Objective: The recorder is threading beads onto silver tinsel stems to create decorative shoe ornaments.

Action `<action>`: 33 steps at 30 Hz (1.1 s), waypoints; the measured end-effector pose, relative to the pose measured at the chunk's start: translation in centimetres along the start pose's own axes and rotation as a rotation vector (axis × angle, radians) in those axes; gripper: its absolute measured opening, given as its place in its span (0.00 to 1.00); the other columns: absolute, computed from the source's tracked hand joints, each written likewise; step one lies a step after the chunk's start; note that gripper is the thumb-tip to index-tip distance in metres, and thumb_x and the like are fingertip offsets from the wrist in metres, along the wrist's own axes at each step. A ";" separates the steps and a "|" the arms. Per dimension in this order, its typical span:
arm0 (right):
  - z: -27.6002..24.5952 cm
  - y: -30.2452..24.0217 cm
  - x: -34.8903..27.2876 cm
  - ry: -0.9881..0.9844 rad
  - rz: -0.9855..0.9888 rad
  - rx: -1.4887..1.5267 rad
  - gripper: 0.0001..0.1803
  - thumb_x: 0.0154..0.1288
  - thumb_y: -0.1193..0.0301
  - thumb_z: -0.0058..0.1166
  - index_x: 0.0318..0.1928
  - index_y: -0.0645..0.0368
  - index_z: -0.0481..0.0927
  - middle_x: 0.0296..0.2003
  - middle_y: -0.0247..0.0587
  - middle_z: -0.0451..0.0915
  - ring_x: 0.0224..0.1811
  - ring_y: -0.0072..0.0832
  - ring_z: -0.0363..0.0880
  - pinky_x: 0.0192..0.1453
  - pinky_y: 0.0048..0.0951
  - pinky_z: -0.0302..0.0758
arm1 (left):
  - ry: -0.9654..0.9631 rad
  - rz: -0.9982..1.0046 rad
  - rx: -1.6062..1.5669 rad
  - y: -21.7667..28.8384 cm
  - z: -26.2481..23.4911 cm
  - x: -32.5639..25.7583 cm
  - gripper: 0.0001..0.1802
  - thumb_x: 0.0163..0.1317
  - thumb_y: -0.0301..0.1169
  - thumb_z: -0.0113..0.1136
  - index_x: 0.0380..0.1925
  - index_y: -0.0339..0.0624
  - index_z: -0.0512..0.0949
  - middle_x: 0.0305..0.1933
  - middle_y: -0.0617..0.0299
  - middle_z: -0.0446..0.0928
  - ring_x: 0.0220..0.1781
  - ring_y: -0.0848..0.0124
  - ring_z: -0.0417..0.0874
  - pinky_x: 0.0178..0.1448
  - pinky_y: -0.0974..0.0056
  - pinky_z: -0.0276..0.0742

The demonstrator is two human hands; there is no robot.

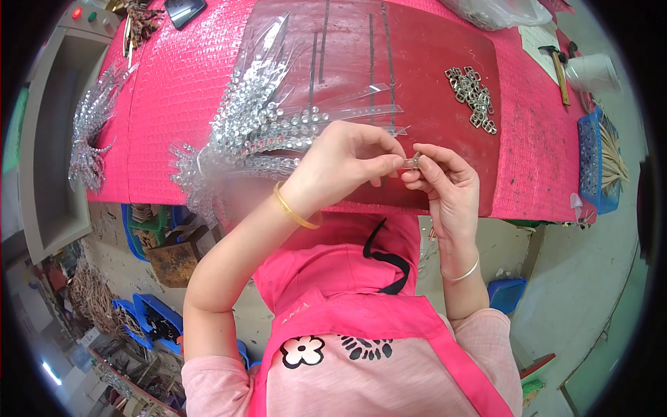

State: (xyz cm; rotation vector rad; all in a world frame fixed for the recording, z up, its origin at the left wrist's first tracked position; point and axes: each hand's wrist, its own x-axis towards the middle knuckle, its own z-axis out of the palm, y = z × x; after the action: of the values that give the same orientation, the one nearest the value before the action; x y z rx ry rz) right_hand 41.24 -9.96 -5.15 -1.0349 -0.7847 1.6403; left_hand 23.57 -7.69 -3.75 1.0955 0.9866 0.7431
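Over the front of the dark red mat, my two hands meet fingertip to fingertip. My left hand (351,158) pinches the end of a clear plastic strap (408,164); most of that strap is hidden behind the fingers. A small metal buckle (417,160) is pinched between the thumb and fingers of my right hand (448,179), at the strap's end. Whether the strap passes through the buckle is too small to tell. Beside my left hand lies a thick bundle of clear straps set with shiny rhinestones (253,115), some ends pointing right. A pile of silver buckles (472,99) rests farther back on the right.
The red mat (434,55) lies on a pink-covered table (174,62). Another rhinestone strap bundle (90,132) sits at the left. Toward the right are a hammer (558,73), a white cup (592,73) and a blue basket (589,163) with pale strips. Blue bins (156,320) stand below left.
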 end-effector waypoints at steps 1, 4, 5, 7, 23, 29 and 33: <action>0.1 0.0 0.0 -0.003 0.002 -0.001 0.11 0.60 0.78 0.52 0.43 0.69 0.75 0.31 0.45 0.80 0.28 0.26 0.81 0.33 0.21 0.79 | -0.006 0.024 -0.034 -0.1 0.0 -0.1 0.07 0.55 0.25 0.56 0.30 0.30 0.77 0.24 0.63 0.77 0.24 0.80 0.74 0.30 0.74 0.71; 0.3 -0.2 0.0 -0.050 0.111 0.032 0.09 0.60 0.79 0.51 0.41 0.69 0.75 0.29 0.44 0.80 0.27 0.25 0.80 0.33 0.21 0.79 | -0.022 -0.011 -0.051 0.0 0.0 -0.5 0.08 0.55 0.26 0.59 0.33 0.31 0.78 0.28 0.63 0.78 0.30 0.80 0.76 0.34 0.74 0.72; 0.4 -0.1 0.0 -0.061 0.112 0.029 0.08 0.60 0.78 0.52 0.40 0.69 0.75 0.29 0.44 0.80 0.27 0.25 0.80 0.32 0.21 0.78 | -0.020 -0.011 -0.051 0.1 0.1 -0.8 0.08 0.55 0.26 0.59 0.33 0.31 0.78 0.28 0.63 0.78 0.30 0.80 0.76 0.34 0.74 0.72; 0.3 -0.1 0.2 -0.072 0.115 0.024 0.07 0.60 0.78 0.52 0.38 0.69 0.76 0.28 0.43 0.80 0.26 0.25 0.80 0.32 0.21 0.78 | 0.031 0.002 0.000 0.2 0.4 -1.1 0.08 0.55 0.26 0.59 0.33 0.30 0.78 0.29 0.63 0.78 0.31 0.79 0.76 0.37 0.74 0.72; 4.6 1.2 -1.2 -0.183 -0.677 -0.882 0.10 0.52 0.83 0.54 0.37 0.64 0.77 0.27 0.40 0.76 0.26 0.25 0.76 0.28 0.23 0.73 | 0.294 -0.035 0.122 0.8 0.1 -7.1 0.13 0.55 0.28 0.60 0.39 0.31 0.76 0.26 0.57 0.79 0.26 0.78 0.78 0.30 0.70 0.73; 5.4 1.6 -0.8 -0.221 -0.474 -0.784 0.13 0.49 0.82 0.57 0.39 0.62 0.78 0.27 0.41 0.75 0.27 0.27 0.77 0.29 0.25 0.73 | 0.247 -0.141 -0.235 0.1 -1.0 -8.1 0.11 0.60 0.25 0.54 0.41 0.29 0.75 0.28 0.58 0.78 0.26 0.77 0.77 0.34 0.73 0.76; 5.4 1.6 -1.3 -0.278 -0.423 -0.731 0.14 0.50 0.83 0.57 0.41 0.62 0.80 0.28 0.41 0.75 0.28 0.26 0.76 0.29 0.25 0.73 | 0.229 -0.156 -0.299 0.0 -1.2 -8.2 0.11 0.60 0.25 0.54 0.40 0.28 0.76 0.28 0.58 0.78 0.27 0.77 0.77 0.32 0.73 0.75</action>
State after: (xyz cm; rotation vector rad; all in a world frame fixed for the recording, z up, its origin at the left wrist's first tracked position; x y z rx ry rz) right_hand 35.93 -11.76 -3.91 -1.0286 -1.7435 1.1473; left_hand 19.22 -14.45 -1.69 0.6763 1.0993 0.8698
